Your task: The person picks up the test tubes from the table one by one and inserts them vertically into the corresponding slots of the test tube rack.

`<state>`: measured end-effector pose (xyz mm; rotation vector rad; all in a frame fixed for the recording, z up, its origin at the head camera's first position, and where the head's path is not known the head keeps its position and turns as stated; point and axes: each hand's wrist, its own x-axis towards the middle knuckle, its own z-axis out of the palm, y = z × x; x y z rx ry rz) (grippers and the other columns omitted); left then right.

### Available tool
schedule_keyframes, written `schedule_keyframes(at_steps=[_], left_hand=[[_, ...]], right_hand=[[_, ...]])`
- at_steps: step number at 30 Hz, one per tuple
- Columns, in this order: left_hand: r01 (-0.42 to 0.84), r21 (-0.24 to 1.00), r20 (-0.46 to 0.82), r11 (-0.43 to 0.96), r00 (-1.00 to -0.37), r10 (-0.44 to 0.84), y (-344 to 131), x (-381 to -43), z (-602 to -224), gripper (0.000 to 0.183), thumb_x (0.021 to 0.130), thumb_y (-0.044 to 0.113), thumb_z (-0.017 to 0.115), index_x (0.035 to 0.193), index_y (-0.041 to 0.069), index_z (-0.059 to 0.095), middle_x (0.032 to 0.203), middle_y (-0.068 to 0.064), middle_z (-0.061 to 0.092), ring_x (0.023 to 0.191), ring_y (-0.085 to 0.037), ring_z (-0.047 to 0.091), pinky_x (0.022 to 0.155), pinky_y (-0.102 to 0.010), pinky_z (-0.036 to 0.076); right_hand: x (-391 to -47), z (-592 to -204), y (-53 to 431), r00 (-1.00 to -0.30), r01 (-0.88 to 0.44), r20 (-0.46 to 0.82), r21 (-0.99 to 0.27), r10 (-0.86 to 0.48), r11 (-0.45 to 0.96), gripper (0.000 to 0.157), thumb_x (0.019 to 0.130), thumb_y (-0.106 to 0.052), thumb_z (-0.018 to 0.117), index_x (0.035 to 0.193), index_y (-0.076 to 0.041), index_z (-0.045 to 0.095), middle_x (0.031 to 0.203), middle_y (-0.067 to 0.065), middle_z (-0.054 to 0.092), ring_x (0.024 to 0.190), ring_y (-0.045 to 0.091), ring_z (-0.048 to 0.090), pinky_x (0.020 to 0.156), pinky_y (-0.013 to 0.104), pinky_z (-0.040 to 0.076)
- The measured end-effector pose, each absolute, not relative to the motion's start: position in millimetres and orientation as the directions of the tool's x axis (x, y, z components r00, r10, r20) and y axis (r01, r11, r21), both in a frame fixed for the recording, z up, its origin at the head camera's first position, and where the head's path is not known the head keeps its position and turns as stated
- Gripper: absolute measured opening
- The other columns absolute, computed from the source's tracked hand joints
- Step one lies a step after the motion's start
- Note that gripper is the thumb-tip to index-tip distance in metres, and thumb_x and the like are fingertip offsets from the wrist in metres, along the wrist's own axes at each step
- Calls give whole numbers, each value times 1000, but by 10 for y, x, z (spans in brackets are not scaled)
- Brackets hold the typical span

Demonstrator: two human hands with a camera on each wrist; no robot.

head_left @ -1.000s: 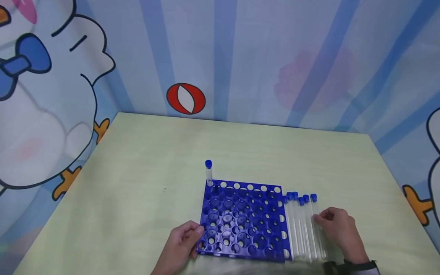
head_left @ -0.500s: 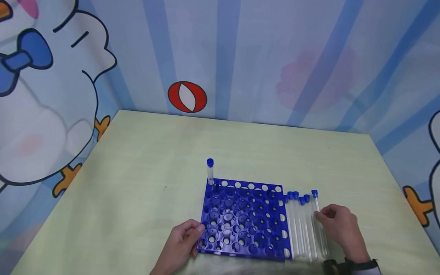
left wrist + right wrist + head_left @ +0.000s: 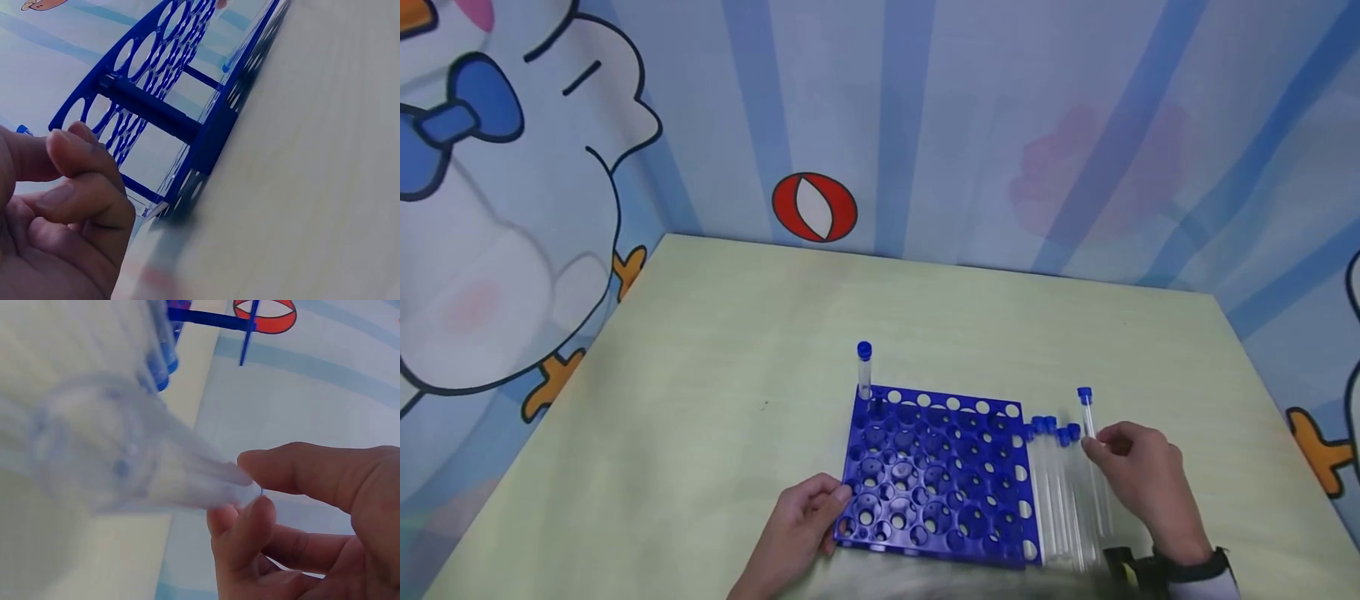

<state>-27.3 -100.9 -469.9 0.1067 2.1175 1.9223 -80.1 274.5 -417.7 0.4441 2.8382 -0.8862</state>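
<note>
A blue test tube rack [image 3: 936, 479] with rows of round holes stands near the front of the table. My left hand [image 3: 801, 525] grips its left front corner between thumb and fingers; the left wrist view shows the curled fingers [image 3: 87, 194] at the rack's edge. One blue-capped test tube [image 3: 865, 371] stands upright in the rack's back left hole. Between thumb and fingertips, my right hand [image 3: 1138, 475] pinches another clear test tube [image 3: 1087, 408], tilted with its blue cap upward. In the right wrist view that test tube's rounded bottom [image 3: 87, 450] is close to the camera and blurred.
Several capped test tubes [image 3: 1056, 492] lie side by side against the rack's right side. The pale table [image 3: 737, 333] ends at a blue striped backdrop [image 3: 970, 125] with cartoon prints. A dark band [image 3: 1187, 568] circles the right wrist.
My right hand has lifted the outermost test tube away from the lying ones, moving it slightly up and away. The left hand stays on the rack. The head view has shifted a little.
</note>
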Motion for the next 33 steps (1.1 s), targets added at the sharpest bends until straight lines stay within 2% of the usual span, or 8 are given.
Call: schedule_keyframes(at_steps=[6,11,15,21,28,33], left_hand=[[-115,988,-138,102,-959,248,-998,-274,-4686,30,94,26,52,90,-4,57,63,-4,53,45,-8,47,47,-26,47],[-132,987,-151,89,-955,254,-994,-275,-4674,31,94,25,52,93,-5,56,64,-6,54,46,-9,47,48,-26,46],[-134,987,-153,92,-957,247,-992,-270,-4673,30,95,25,52,92,-4,57,63,-5,53,45,-9,48,49,-26,46],[-135,987,-154,93,-957,244,-995,-266,-4672,29,94,25,52,92,-4,57,63,-5,54,45,-9,48,48,-26,46],[-134,986,-154,98,-960,236,-991,-263,-4677,28,94,24,52,92,-3,58,64,-6,55,45,-9,48,48,-26,46],[-148,984,-168,103,-959,227,-986,-267,-4668,30,94,26,53,92,-3,57,64,-6,54,45,-9,47,47,-26,46]], right_hand=[[-807,-4068,2645,-954,295,-127,-533,270,793,37,87,-26,62,108,4,61,89,18,62,73,24,57,54,33,46],[-785,-3994,2578,-958,267,-63,-551,279,791,37,87,-26,62,110,3,60,88,17,62,75,25,57,55,30,46],[-769,-3969,2543,-956,255,-31,-575,291,778,34,87,-25,62,109,1,60,88,15,63,76,25,58,56,29,46],[-737,-3974,2509,-945,253,15,-602,327,758,29,85,-21,64,105,0,60,91,17,63,80,27,59,61,35,51],[-699,-3951,2507,-944,228,50,-614,326,756,25,82,-19,67,98,-2,61,88,15,64,78,26,61,59,28,46],[-669,-3894,2505,-944,237,39,-614,328,753,23,82,-21,67,96,-3,61,88,13,65,78,25,61,60,28,45]])
